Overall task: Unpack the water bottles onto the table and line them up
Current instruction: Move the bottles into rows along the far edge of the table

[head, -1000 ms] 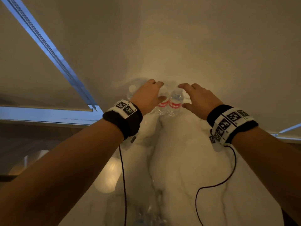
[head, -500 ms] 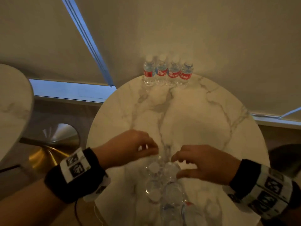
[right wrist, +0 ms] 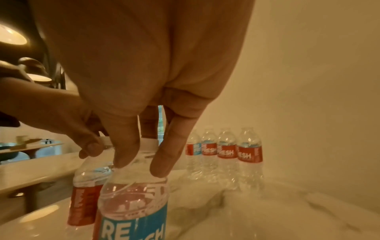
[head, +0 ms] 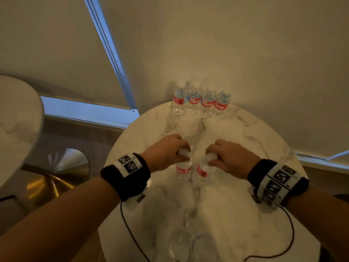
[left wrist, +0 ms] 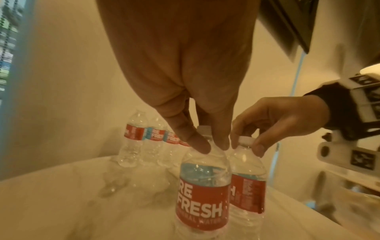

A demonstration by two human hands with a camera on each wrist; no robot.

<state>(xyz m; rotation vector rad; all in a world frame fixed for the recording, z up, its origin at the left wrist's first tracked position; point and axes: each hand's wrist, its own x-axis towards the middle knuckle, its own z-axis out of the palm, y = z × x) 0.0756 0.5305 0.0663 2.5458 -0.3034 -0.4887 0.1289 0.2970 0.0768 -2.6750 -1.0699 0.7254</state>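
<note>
Bottles: head view shows a row of four [head: 201, 100] upright at upper centre, on the far edge of the marble table [head: 255, 140]. At mid-frame the left hand [head: 166, 152] grasps one bottle [head: 183, 167] by its cap; the right hand [head: 229, 156] grasps another [head: 202, 170], just beside it.

Left wrist view: fingers [left wrist: 191, 138] pinch the near bottle's neck, lower centre.

Right wrist view: fingertips [right wrist: 162, 160] clasp the cap, centre; row at right.

I see clear bottles [head: 201, 100] with red-and-blue labels and white caps, a white grey-veined marble table [head: 264, 140], and black wristbands [head: 125, 173] with black-and-white markers.
</note>
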